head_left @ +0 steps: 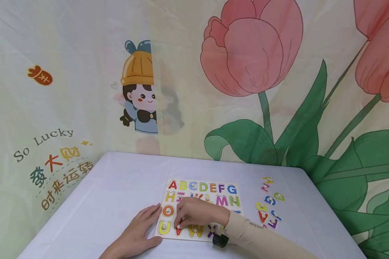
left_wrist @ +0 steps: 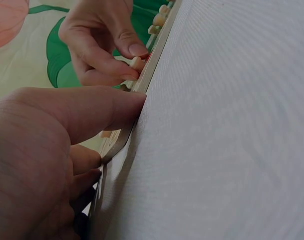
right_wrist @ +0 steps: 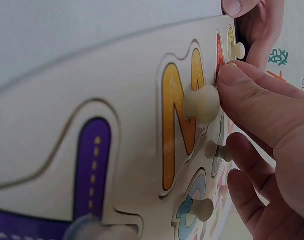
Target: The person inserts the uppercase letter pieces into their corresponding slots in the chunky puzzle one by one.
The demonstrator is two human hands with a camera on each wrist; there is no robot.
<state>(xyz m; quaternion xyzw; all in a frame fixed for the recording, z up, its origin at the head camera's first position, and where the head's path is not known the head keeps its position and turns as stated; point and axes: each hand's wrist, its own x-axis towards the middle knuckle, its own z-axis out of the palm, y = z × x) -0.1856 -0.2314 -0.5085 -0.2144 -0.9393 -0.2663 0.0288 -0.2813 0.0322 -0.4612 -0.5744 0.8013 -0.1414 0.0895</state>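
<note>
Now, right hand (head_left: pixel 199 211): thumb and fingertips nearly together, pinching the knob (left_wrist: pixel 137 63) of the red V (head_left: pixel 178 231), which is in the board's bottom row between the yellow U (head_left: pixel 164 227) and the yellow W (head_left: pixel 195 230). Over at the board's near left corner, the left hand (head_left: pixel 137 228) touches the rim, thumb spread from nearly straight fingers. The board (right_wrist: pixel 136 150) lies well short of the table (head_left: pixel 123 183)'s far edge; loose letters (head_left: pixel 270 200) scatter toward the table's right edge.
</note>
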